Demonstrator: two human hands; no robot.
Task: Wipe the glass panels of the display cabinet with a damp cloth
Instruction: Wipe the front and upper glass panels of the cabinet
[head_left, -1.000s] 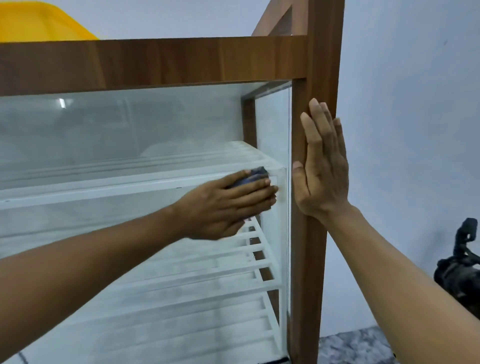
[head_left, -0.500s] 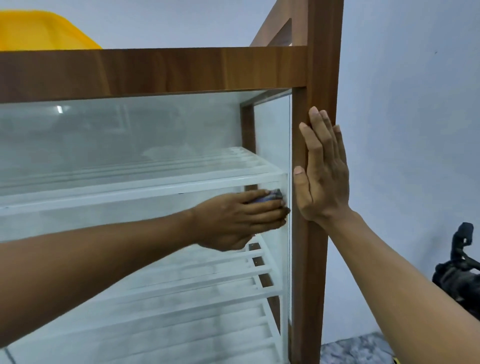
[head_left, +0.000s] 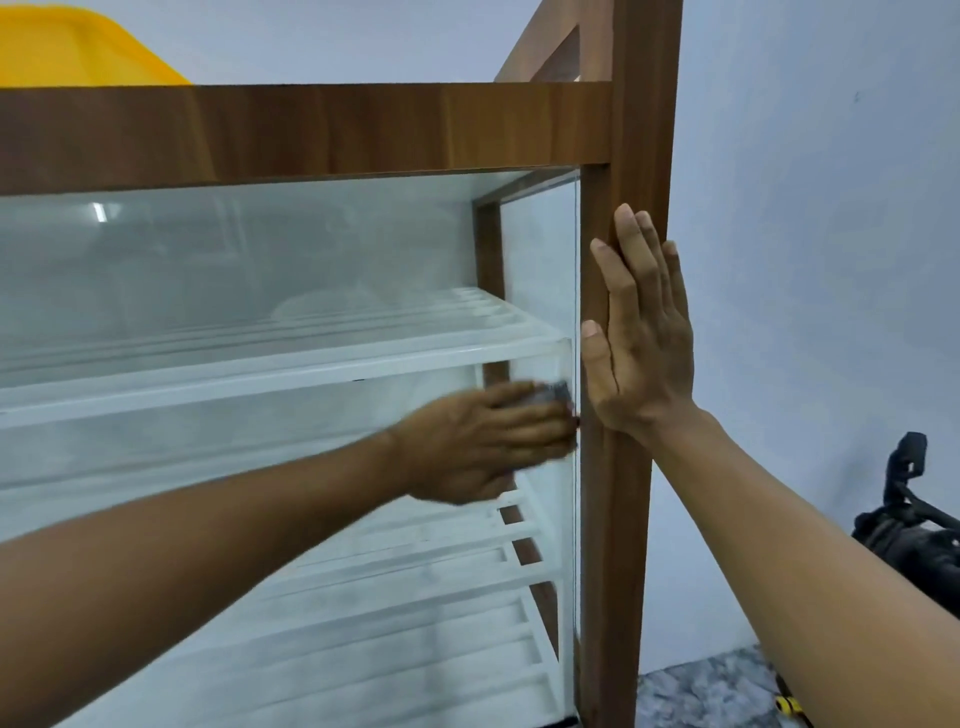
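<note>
A display cabinet with a brown wooden frame (head_left: 618, 519) fills the view, and its front glass panel (head_left: 234, 270) shows white slatted shelves (head_left: 291, 358) behind it. My left hand (head_left: 483, 447) presses a small dark grey cloth (head_left: 556, 392) flat against the glass, close to the panel's right edge and just below the upper shelf. Most of the cloth is hidden under my fingers. My right hand (head_left: 641, 332) lies flat and open on the right wooden post, fingers pointing up, holding nothing.
A yellow plastic tub (head_left: 78, 47) sits on the cabinet's top at the far left. A black object with straps (head_left: 914, 530) lies low at the right against the pale wall. A strip of speckled floor (head_left: 711, 691) shows beside the cabinet's post.
My left hand has slid the cloth to the right and slightly down along the glass, reaching the panel's right edge. My right hand has stayed on the post.
</note>
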